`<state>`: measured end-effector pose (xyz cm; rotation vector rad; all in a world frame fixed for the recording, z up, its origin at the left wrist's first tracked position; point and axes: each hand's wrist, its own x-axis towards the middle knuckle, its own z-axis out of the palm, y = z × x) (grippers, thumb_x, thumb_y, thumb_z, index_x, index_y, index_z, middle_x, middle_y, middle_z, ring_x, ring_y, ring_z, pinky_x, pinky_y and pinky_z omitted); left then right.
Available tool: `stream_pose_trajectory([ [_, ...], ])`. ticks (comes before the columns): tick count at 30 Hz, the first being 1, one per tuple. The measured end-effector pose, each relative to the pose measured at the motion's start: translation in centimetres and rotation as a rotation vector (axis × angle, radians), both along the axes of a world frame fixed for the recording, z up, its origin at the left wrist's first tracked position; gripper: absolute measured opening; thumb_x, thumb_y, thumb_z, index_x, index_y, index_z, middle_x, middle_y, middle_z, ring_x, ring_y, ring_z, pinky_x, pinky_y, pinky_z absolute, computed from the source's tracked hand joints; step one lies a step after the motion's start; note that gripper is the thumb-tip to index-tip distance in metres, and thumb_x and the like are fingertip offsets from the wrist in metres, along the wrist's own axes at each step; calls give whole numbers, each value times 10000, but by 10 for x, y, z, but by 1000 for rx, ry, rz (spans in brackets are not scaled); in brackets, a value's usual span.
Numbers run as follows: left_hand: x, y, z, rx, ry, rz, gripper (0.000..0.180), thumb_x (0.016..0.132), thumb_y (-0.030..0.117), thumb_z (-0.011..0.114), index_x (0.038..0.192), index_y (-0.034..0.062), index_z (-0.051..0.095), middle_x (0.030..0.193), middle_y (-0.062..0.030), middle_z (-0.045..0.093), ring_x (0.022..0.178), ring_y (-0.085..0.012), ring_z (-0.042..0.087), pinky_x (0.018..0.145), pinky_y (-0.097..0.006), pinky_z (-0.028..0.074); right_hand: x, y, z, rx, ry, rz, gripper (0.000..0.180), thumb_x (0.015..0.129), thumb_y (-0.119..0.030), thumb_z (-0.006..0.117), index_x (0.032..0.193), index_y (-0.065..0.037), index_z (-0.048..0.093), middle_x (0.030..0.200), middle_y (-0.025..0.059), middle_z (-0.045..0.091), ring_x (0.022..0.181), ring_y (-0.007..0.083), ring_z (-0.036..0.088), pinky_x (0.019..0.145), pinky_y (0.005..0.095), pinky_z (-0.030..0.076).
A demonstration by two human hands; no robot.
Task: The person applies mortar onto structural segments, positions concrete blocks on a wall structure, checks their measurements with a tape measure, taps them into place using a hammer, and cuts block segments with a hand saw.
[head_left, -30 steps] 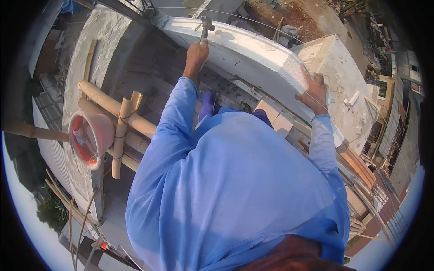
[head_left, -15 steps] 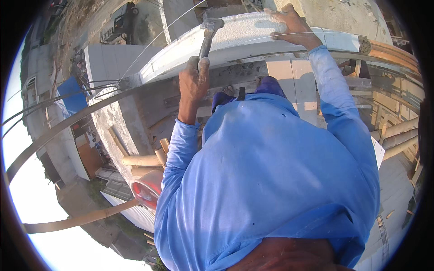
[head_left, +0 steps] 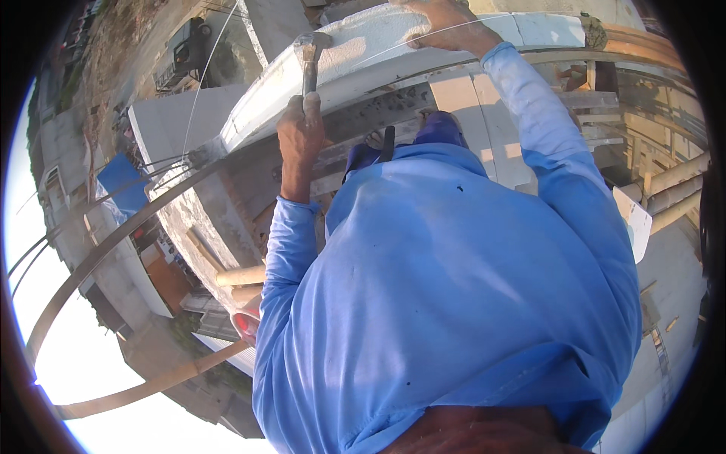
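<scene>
My left hand [head_left: 301, 140] is closed around the handle of a hammer [head_left: 310, 68], which is held upright in the picture. The hammer's head lies against or just over the white block course [head_left: 370, 49] of a wall in front of me; I cannot tell if it touches. Farther right, my right hand [head_left: 448, 29] rests on the top of the same white course, fingers stretched out along it and partly cut off by the picture's upper edge. A thin white string [head_left: 423, 35] runs along the course and passes near my right hand.
A long curved bar [head_left: 113, 227] sweeps across the left side. Bamboo poles [head_left: 243, 276] jut out beside a rough concrete column [head_left: 198, 208]. Wooden framing [head_left: 643, 144] stands to the right. Past the wall, the ground lies far below with a parked vehicle [head_left: 185, 57].
The hammer in my left hand and my right hand have both shifted left along the white course. The whole view has also turned slightly.
</scene>
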<state>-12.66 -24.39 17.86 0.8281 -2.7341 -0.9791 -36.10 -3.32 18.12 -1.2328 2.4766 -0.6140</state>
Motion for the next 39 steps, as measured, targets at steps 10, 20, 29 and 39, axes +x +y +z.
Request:
stream_pose_trajectory([
  [10,4,6,-4,-42,-26,17,506,945,465,447,845,-15,572,563,-185,552,547,-333,595,546,-421,449,-6,12,-12,-229,-290,-3,789,671,-262,770,1361,-81,433,1313,342,374,1222,454,412,1047,454,337],
  [20,-5,18,22,188,-88,101,490,932,442,456,863,-29,572,640,-234,580,664,-392,618,616,-446,450,-5,-1,-31,28,65,-106,870,620,-319,822,1375,-397,396,1352,208,349,1268,376,385,1002,522,352],
  [29,-6,27,23,77,-74,-18,425,919,384,478,902,-29,579,736,-270,605,726,-444,600,675,-488,453,6,-12,-11,48,45,-37,833,610,-327,806,1362,-282,451,1168,133,411,1128,330,466,940,460,409],
  [39,-26,32,20,81,-155,-53,416,919,378,479,914,-23,591,794,-283,611,786,-455,597,715,-503,452,-2,-7,-25,0,83,-19,863,604,-319,813,1374,-302,423,1186,143,407,1135,328,462,927,449,423],
])
